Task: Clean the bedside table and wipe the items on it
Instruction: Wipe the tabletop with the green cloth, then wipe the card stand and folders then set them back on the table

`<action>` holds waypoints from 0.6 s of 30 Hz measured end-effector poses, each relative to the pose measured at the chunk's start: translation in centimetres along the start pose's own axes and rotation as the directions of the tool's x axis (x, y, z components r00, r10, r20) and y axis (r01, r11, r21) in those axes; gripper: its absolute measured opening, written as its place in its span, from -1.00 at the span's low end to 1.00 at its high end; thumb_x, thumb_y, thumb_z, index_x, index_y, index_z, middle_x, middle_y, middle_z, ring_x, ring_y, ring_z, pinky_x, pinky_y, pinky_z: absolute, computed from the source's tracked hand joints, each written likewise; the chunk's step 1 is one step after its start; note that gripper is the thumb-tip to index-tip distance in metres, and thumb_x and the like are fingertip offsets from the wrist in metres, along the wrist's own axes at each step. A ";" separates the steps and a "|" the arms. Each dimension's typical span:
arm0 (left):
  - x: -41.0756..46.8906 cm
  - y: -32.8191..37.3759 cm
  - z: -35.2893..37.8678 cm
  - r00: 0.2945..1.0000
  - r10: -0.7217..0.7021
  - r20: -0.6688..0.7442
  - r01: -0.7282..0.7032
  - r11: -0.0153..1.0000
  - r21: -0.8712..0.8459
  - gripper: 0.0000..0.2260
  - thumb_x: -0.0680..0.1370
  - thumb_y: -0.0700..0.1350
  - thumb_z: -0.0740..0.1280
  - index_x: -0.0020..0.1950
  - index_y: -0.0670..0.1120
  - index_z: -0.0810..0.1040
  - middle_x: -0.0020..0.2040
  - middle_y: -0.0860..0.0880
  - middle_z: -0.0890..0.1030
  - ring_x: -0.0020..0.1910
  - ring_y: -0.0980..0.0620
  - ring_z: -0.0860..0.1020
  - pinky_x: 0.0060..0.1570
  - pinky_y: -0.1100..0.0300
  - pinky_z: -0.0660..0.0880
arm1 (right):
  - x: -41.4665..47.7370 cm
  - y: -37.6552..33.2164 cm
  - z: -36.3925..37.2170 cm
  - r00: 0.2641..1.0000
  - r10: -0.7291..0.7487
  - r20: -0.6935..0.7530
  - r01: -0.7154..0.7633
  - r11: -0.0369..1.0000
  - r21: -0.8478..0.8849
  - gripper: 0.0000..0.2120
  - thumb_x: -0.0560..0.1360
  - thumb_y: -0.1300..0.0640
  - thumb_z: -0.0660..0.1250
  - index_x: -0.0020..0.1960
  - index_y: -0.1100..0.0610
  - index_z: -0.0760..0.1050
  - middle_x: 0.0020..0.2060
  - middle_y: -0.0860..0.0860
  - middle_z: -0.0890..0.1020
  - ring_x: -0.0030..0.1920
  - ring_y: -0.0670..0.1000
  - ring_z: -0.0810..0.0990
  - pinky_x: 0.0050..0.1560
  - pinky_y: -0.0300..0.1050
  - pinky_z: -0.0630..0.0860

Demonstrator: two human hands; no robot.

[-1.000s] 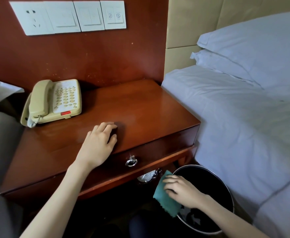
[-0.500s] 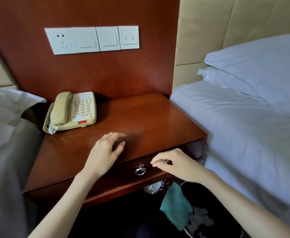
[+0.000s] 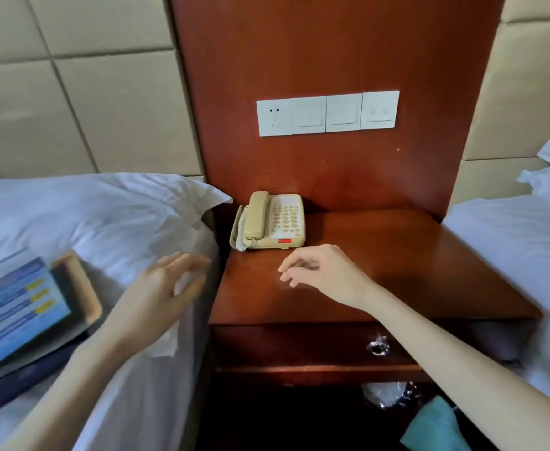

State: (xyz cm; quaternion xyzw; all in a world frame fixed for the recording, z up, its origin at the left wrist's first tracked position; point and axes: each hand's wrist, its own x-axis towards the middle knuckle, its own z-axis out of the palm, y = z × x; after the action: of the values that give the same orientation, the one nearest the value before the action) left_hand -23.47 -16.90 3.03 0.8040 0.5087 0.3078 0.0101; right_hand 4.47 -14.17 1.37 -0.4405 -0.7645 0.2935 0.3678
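The wooden bedside table (image 3: 413, 275) stands between two beds, with a beige telephone (image 3: 270, 222) at its back left corner. My right hand (image 3: 322, 271) hovers over the front left part of the tabletop, just in front of the telephone, its fingers loosely curled and holding nothing. My left hand (image 3: 166, 288) is blurred, its fingers spread, off the table over the edge of the left bed above a white crumpled piece (image 3: 166, 343) that may be tissue. A teal cloth (image 3: 436, 424) lies low at the bottom right, below the table, with neither hand on it.
The drawer has a metal ring pull (image 3: 377, 346). A tablet with a lit screen (image 3: 16, 314) lies on the left bed beside a white pillow (image 3: 104, 206). The right bed (image 3: 521, 242) borders the table. A switch panel (image 3: 327, 113) sits on the wooden wall board.
The view swung left. My left hand left the tabletop and moved over the left bed. My right hand rose from the drawer front to above the tabletop. The cloth stays below.
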 end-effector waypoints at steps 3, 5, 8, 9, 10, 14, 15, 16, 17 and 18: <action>-2.1 -2.0 -3.8 0.987 -0.115 -0.115 0.113 0.993 -0.022 -0.82 0.52 -0.16 0.35 0.07 0.07 0.60 -0.05 0.21 0.60 -0.09 0.24 0.54 -0.08 0.51 0.33 | 2.6 -2.6 3.5 0.998 -0.048 0.038 0.046 0.998 0.052 -0.89 0.50 0.21 0.33 -0.04 0.12 0.63 -0.19 0.01 0.71 -0.21 -0.06 0.69 -0.01 -0.12 0.60; -2.9 -3.1 -5.8 0.965 -0.178 -0.195 0.173 0.984 -0.042 -0.83 0.52 -0.16 0.34 0.05 0.07 0.60 -0.07 0.24 0.59 -0.09 0.22 0.54 -0.10 0.48 0.33 | 4.2 -4.5 5.7 0.995 -0.077 0.059 0.073 0.994 0.077 -0.88 0.51 0.24 0.33 0.00 0.16 0.62 -0.16 0.06 0.71 -0.20 -0.02 0.69 -0.02 -0.15 0.59; -3.9 -5.2 -8.1 0.934 -0.280 -0.223 0.277 0.960 -0.044 -0.82 0.52 -0.17 0.35 0.08 0.02 0.60 -0.03 0.11 0.61 -0.05 0.09 0.55 -0.02 0.18 0.41 | 6.6 -7.0 8.8 0.990 -0.116 0.086 0.108 0.990 0.091 -0.88 0.50 0.26 0.34 0.01 0.18 0.61 -0.15 0.10 0.70 -0.18 0.04 0.68 -0.02 -0.11 0.58; -4.4 -6.0 -8.9 0.924 -0.307 -0.228 0.306 0.951 -0.040 -0.82 0.52 -0.17 0.35 0.08 0.01 0.61 -0.03 0.08 0.61 -0.04 0.05 0.56 0.00 0.11 0.44 | 7.3 -7.7 9.8 0.988 -0.125 0.093 0.116 0.989 0.093 -0.88 0.49 0.26 0.35 0.00 0.17 0.60 -0.15 0.10 0.70 -0.18 0.05 0.67 -0.02 -0.09 0.57; -4.9 -6.9 -9.6 0.909 -0.341 -0.240 0.342 0.939 -0.038 -0.83 0.51 -0.18 0.36 0.08 0.00 0.61 -0.04 0.06 0.61 -0.03 0.02 0.57 0.00 0.10 0.44 | 8.1 -8.4 10.8 0.986 -0.129 0.101 0.119 0.988 0.100 -0.89 0.49 0.26 0.35 0.00 0.16 0.60 -0.14 0.10 0.69 -0.19 0.04 0.66 -0.03 -0.10 0.57; -7.0 -11.0 -11.8 0.820 -0.507 -0.267 0.530 0.848 0.017 -0.78 0.47 -0.20 0.41 0.12 -0.12 0.60 0.04 -0.13 0.63 0.02 -0.08 0.58 0.02 0.13 0.40 | 10.7 -10.8 15.1 0.988 -0.095 0.119 0.077 0.986 0.146 -0.84 0.49 0.25 0.36 0.07 0.20 0.58 -0.07 0.16 0.65 -0.21 0.00 0.62 -0.21 -0.30 0.51; -7.6 -12.0 -12.3 0.786 -0.557 -0.267 0.580 0.814 0.009 -0.75 0.47 -0.20 0.41 0.14 -0.15 0.59 0.09 -0.18 0.61 0.05 -0.13 0.58 0.05 0.10 0.42 | 11.3 -11.4 16.3 0.988 -0.084 0.129 0.064 0.986 0.154 -0.83 0.49 0.24 0.36 0.08 0.19 0.57 -0.07 0.15 0.64 -0.21 -0.02 0.61 -0.23 -0.30 0.50; -7.9 -12.7 -12.5 0.750 -0.607 -0.264 0.624 0.781 -0.024 -0.72 0.47 -0.20 0.41 0.17 -0.17 0.57 0.12 -0.21 0.59 0.07 -0.16 0.58 0.08 0.06 0.43 | 11.6 -11.7 17.3 0.988 -0.074 0.137 0.052 0.986 0.158 -0.83 0.48 0.22 0.36 0.08 0.17 0.56 -0.09 0.12 0.63 -0.22 -0.03 0.61 -0.24 -0.29 0.50; -8.1 -13.2 -12.6 0.711 -0.652 -0.263 0.660 0.748 -0.069 -0.70 0.47 -0.20 0.41 0.19 -0.17 0.55 0.14 -0.23 0.56 0.08 -0.18 0.57 0.09 0.04 0.44 | 11.8 -12.1 18.2 0.987 -0.070 0.148 0.046 0.986 0.160 -0.83 0.48 0.21 0.36 0.07 0.14 0.56 -0.11 0.08 0.62 -0.24 -0.04 0.61 -0.27 -0.28 0.50; -8.4 -13.8 -12.8 0.673 -0.691 -0.265 0.691 0.715 -0.110 -0.68 0.47 -0.19 0.41 0.21 -0.17 0.53 0.16 -0.23 0.54 0.08 -0.18 0.56 0.09 0.03 0.43 | 12.1 -12.5 19.2 0.984 -0.070 0.165 0.043 0.986 0.163 -0.83 0.47 0.19 0.36 0.06 0.12 0.56 -0.13 0.04 0.62 -0.26 -0.05 0.60 -0.30 -0.29 0.50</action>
State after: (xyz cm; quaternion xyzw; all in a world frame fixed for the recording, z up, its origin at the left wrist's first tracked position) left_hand -43.56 -20.96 4.75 0.4984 0.7703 0.3944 0.0517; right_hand -21.21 -11.29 4.03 -0.3612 -0.7795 0.3794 0.3435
